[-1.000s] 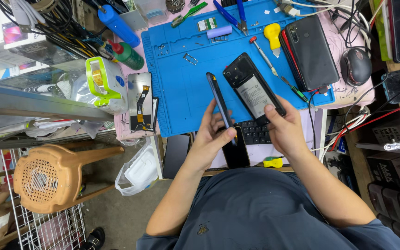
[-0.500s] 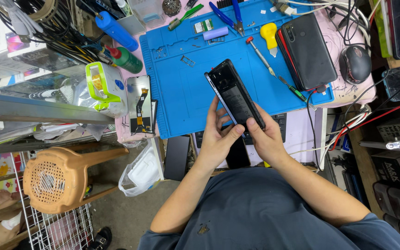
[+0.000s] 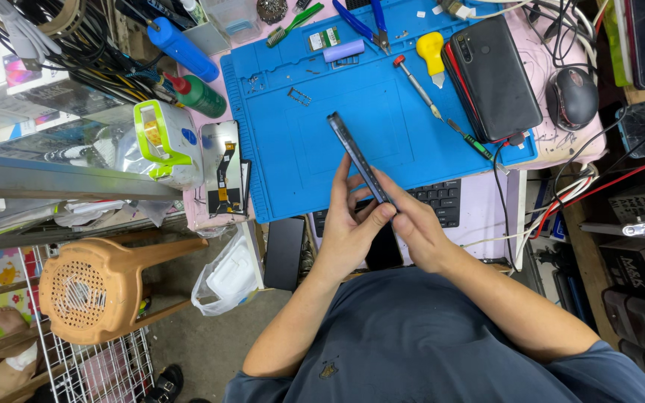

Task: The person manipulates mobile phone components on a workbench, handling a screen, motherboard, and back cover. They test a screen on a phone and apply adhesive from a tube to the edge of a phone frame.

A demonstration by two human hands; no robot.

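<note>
Phone, a slim dark rectangular handset (image 3: 358, 158), now stands edge-on to the camera over the near edge of the blue silicone work mat (image 3: 293, 142); half a second ago its dark glass face was turned up, and a second ago it lay opened out flat, so it has been rolled onto its side between the two hands. Left of the mat, a loose display panel with a flex cable (image 3: 222, 168) lies on the tabletop. The left hand (image 3: 345, 231) pinches the handset's lower end, fingers closed on it. The right hand (image 3: 419, 231) grips the same end from the other side, fingers narrow around the edge. Right of the mat's centre, a yellow-handled tool (image 3: 432, 51) and a black phone (image 3: 496, 75) rest untouched.
</note>
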